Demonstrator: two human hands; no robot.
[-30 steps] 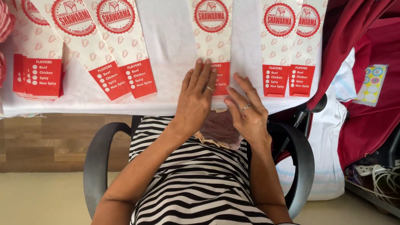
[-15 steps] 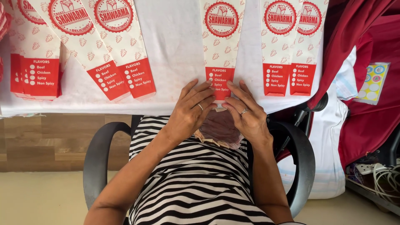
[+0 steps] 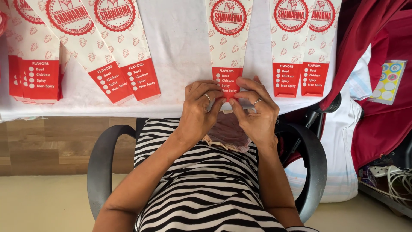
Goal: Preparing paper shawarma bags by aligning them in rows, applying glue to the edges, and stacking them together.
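Pinching the red bottom end of one paper sleeve at the near edge of the desk (image 3: 180, 51), both hands on it.

Far left: a stack of sleeves (image 3: 36, 79), white with red ends, lies flat on the white desk cover. Just right of it, two slanted sleeves (image 3: 109, 64) lie side by side, touching, red ends toward the person. Below the desk edge, a black chair arm (image 3: 96, 172).

Left hand (image 3: 199, 109): fingers curled, grip narrow, closed on the left part of the middle sleeve's bottom edge; ring (image 3: 207, 97) on one finger. The middle sleeve (image 3: 228, 38) lies straight up the desk, its red end at the desk edge and partly covered by fingertips. Right hand (image 3: 255, 111): same pose, grip narrow, thumb and fingers closed on the right part of that same edge, fingertips nearly meeting the left hand's. Whether the edge is folded or only held, cannot tell; the fingers hide it.

Under the hands: a pinkish cloth (image 3: 227, 131) in the lap, over a striped shirt (image 3: 206, 193).

Step in hand, as I judge it: working the sleeve's bottom end between both grips. Any further move on that edge calls for even pressure from both sides, with the sleeve kept flat and square to the desk edge.

Right: a pair of sleeves (image 3: 300, 51) lying straight, touching each other, near the middle one. Then a red cloth (image 3: 377, 86), a sticker sheet (image 3: 388, 81), and cables (image 3: 395, 176) on the floor.
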